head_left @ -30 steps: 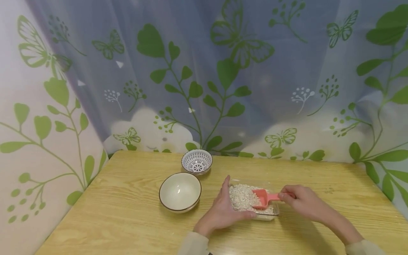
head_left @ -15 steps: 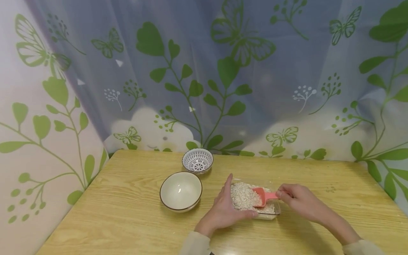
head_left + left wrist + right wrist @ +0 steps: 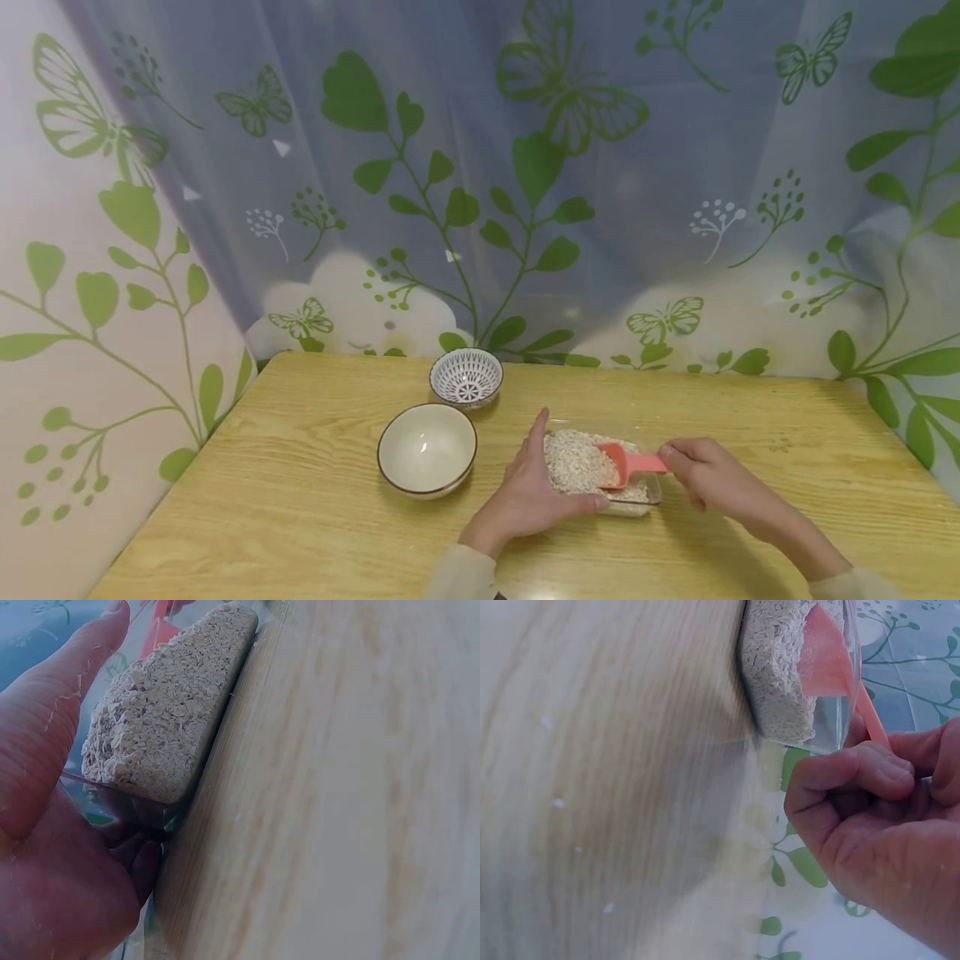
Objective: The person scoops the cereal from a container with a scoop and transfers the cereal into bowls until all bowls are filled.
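A clear rectangular container (image 3: pixel 633 508) full of oat flakes (image 3: pixel 573 460) stands on the table. My left hand (image 3: pixel 528 492) grips its left end, the thumb along the near rim and the index finger raised at the far side. In the left wrist view, other fingers curl low against the container's end wall. A pink scoop (image 3: pixel 617 467) lies with its bowl partly sunk in the oats, its handle reaching out over the right end. My right hand (image 3: pixel 708 475) pinches the end of that handle; the right wrist view shows the remaining fingers (image 3: pixel 817 780) curled in.
Left of the container is a cream bowl (image 3: pixel 426 452) with a dark rim. Behind it stands a smaller black-and-white patterned bowl (image 3: pixel 467 379). The wooden table (image 3: pixel 300 500) meets a leaf-and-butterfly curtain (image 3: pixel 480 167) at its back edge.
My right hand has shifted slightly right and toward the near side, with the scoop handle following it. The left hand and container hold nearly the same place.
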Tool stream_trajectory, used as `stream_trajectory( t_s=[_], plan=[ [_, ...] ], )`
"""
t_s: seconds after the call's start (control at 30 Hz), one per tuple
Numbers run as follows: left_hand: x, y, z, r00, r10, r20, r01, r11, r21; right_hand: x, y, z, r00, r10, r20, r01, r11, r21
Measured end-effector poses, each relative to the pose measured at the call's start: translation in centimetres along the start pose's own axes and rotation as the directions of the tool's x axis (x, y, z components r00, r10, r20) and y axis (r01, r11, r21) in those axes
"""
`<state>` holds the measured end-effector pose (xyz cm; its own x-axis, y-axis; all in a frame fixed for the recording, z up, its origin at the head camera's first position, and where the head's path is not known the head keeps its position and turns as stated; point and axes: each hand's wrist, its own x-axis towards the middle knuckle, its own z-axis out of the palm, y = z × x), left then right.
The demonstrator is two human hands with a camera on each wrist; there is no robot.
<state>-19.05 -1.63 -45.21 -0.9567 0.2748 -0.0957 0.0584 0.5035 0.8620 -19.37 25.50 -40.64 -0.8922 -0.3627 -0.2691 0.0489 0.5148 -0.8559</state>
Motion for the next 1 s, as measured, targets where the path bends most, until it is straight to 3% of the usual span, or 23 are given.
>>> stream_trajectory(
  t_s=[0.17, 0.47, 0.83, 1.0],
  plan=[
    [0.0, 0.0, -0.1, 1.000, -0.002, 0.005, 0.002, 1.000, -0.005, 0.1, 0.8, -0.4, 0.997, -0.001, 0.071, -0.007, 0.994, 0.112],
    [0.0, 0.2, -0.2, 1.000, -0.004, 0.004, 0.004, 1.000, 0.011, -0.1, 1.7, -1.9, 0.972, -0.025, 0.233, -0.020, 0.982, 0.187],
    [0.1, 0.2, 0.0, 1.000, -0.014, 0.003, 0.014, 1.000, 0.007, -0.2, 1.5, -2.1, 0.941, -0.064, 0.331, -0.042, 0.952, 0.304],
    [0.0, 0.3, -0.1, 1.000, -0.023, 0.002, 0.023, 1.000, 0.002, -0.2, 1.8, -2.1, 0.942, -0.051, 0.332, -0.075, 0.932, 0.355]
  ],
)
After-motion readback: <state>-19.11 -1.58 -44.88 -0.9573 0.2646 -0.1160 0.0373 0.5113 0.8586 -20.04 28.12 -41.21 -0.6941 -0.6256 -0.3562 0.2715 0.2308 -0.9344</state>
